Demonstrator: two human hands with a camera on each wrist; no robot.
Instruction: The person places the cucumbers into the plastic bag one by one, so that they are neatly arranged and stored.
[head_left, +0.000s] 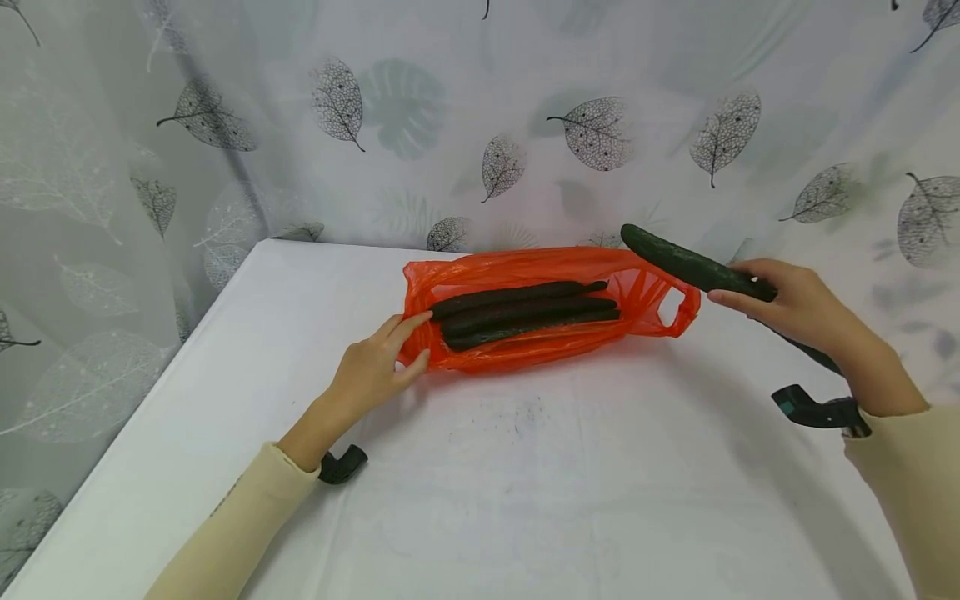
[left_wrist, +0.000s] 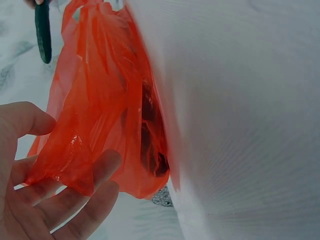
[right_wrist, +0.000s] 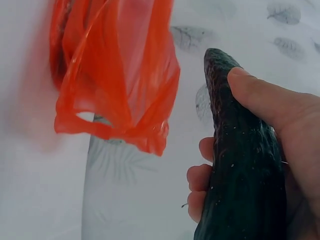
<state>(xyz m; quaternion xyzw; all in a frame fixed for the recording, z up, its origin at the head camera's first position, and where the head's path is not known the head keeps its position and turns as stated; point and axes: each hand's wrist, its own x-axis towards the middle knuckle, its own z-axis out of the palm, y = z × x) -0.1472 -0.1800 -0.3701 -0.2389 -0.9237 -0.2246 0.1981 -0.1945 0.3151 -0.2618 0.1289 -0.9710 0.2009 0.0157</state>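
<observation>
In the head view my right hand (head_left: 795, 304) grips a long dark green cucumber (head_left: 686, 262) in the air, past the handle end of a red plastic bag (head_left: 517, 360). Its bumpy skin fills the right wrist view, with the thumb (right_wrist: 265, 97) along one side and fingertips on the other. A dark green length also shows beneath that hand. More dark green cucumbers (head_left: 525, 317) lie side by side in the bag. At the bag's left end, my left hand (head_left: 371, 367) touches the plastic with thumb and fingers spread apart.
The bag lies near the back edge of a white-covered table (head_left: 525, 492). Behind the table hangs a leaf-patterned curtain (head_left: 465, 108). Dark camera mounts (head_left: 817, 410) sit at both wrists, by the beige sleeves (head_left: 240, 517).
</observation>
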